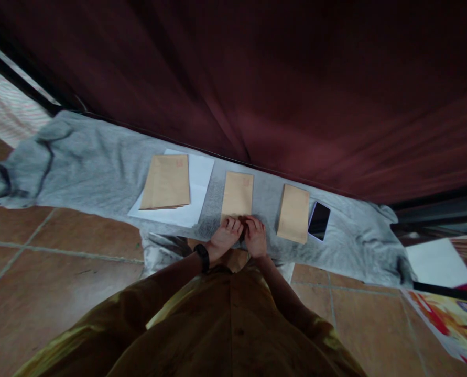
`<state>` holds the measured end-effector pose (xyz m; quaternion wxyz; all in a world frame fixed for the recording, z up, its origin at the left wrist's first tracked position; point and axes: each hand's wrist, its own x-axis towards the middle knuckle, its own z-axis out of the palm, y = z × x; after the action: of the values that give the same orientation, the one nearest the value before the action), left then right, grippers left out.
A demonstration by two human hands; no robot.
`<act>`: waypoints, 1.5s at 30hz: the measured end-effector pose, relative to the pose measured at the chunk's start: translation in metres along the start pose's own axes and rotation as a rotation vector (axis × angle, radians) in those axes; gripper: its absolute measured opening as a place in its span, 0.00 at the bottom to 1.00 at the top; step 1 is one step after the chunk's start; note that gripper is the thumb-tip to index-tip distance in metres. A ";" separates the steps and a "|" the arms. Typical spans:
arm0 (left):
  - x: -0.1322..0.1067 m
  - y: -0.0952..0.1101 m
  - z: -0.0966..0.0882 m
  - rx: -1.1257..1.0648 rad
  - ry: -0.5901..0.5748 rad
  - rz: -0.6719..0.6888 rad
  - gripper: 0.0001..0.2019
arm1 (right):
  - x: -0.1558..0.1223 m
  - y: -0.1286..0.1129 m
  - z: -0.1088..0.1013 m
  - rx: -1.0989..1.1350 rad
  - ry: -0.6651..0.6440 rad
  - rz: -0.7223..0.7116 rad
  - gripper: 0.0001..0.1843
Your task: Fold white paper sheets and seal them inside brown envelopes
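Both my hands rest together at the near end of the middle brown envelope point(237, 195), which lies on a grey cloth point(99, 167) spread over the tiled floor. My left hand point(226, 234), with a black band at the wrist, has its fingers curled onto the envelope's near edge. My right hand point(256, 235) is beside it, fingers bent down; something small and dark sits between the two hands, too small to name. A stack of brown envelopes point(166, 182) lies on a white sheet point(199, 180) to the left. Another brown envelope point(293, 212) lies to the right.
A dark phone point(319, 221) lies face up just right of the right envelope. A dark red curtain point(296, 78) hangs behind the cloth. Coloured printed paper point(449, 309) and a white sheet point(437, 262) lie on the floor at the right.
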<state>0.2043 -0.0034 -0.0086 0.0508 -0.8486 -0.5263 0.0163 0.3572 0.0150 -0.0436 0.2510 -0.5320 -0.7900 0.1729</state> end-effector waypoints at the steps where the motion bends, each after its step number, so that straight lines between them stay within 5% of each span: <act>1: 0.000 0.000 0.000 -0.001 0.001 0.001 0.19 | 0.000 0.000 0.000 0.003 -0.001 -0.002 0.20; 27: -0.008 -0.034 -0.003 -0.121 -0.001 -0.169 0.17 | 0.004 0.000 0.000 0.032 0.127 0.080 0.09; 45: -0.006 -0.034 0.000 -0.121 0.092 -0.235 0.14 | 0.008 -0.003 -0.001 -0.013 0.120 0.154 0.05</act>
<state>0.1712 0.0061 -0.0056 0.0253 -0.7825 -0.6192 -0.0603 0.3529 0.0217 -0.0399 0.2804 -0.6023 -0.7313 0.1542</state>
